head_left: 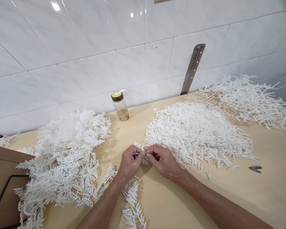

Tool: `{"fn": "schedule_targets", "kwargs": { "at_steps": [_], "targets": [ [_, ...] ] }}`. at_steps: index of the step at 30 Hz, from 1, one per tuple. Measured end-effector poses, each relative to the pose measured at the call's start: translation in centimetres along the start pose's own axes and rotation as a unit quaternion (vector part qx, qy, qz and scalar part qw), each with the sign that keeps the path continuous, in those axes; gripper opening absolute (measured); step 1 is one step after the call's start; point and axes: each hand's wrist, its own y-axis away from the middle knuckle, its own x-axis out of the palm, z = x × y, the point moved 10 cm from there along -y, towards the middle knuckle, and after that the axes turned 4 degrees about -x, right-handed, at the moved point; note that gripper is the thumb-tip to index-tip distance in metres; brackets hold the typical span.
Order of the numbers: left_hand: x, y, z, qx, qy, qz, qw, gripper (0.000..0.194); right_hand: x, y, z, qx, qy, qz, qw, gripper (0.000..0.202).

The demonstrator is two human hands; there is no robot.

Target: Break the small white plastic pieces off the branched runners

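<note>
My left hand (131, 161) and my right hand (164, 161) meet at the middle of the table. Thumb and fingers of both are pinched together around a small white branched plastic sprig (145, 161), mostly hidden by the fingertips. Just behind my right hand spreads a broad heap of similar white sprigs (195, 133). A taller, tangled white pile (64, 159) lies to the left of my left hand. Below my hands, a few loose white pieces (131, 192) trail towards the near edge, partly beside my left forearm.
A clear bottle (122, 111) with a dark and yellow lid stands near the tiled wall (131, 66). Further white strands (250, 98) lie at the back right. A small dark V-shaped tool (255, 169) rests at right. A brown box (4, 178) stands at left. A metal bracket (193, 70) leans against the wall.
</note>
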Motion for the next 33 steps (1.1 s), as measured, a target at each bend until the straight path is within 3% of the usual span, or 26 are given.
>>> {"fn": "schedule_targets", "kwargs": {
  "at_steps": [9,13,16,21,23,29,33],
  "targets": [
    [0.6,0.9,-1.8,0.084,-0.065,-0.019,0.994,0.020,0.2,-0.3,-0.4,0.040,0.074,0.006,0.996,0.012],
    [0.1,1.2,-2.9,0.113,-0.067,-0.033,0.991,0.021,-0.9,-0.2,-1.9,0.104,0.101,-0.047,0.988,0.010],
    [-0.4,0.9,-2.3,0.091,-0.043,-0.041,0.994,0.023,-1.5,0.2,-3.0,0.143,0.079,-0.084,0.983,0.009],
    [-1.3,0.0,-0.2,0.024,0.021,-0.062,0.998,0.024,-0.7,1.2,-4.5,0.214,-0.058,-0.084,0.971,0.013],
    [-1.6,-0.1,0.1,0.020,0.026,-0.072,0.997,0.025,-0.8,1.2,-4.1,0.198,-0.074,-0.092,0.973,0.016],
    [-1.5,-0.3,0.4,0.013,0.050,-0.061,0.997,0.027,-1.2,0.2,-0.5,0.031,-0.028,-0.073,0.996,0.019],
    [-1.2,-0.3,0.0,0.022,0.052,-0.043,0.997,0.025,-0.5,0.0,-0.2,0.005,-0.024,-0.034,0.999,0.021]
  ]
}}
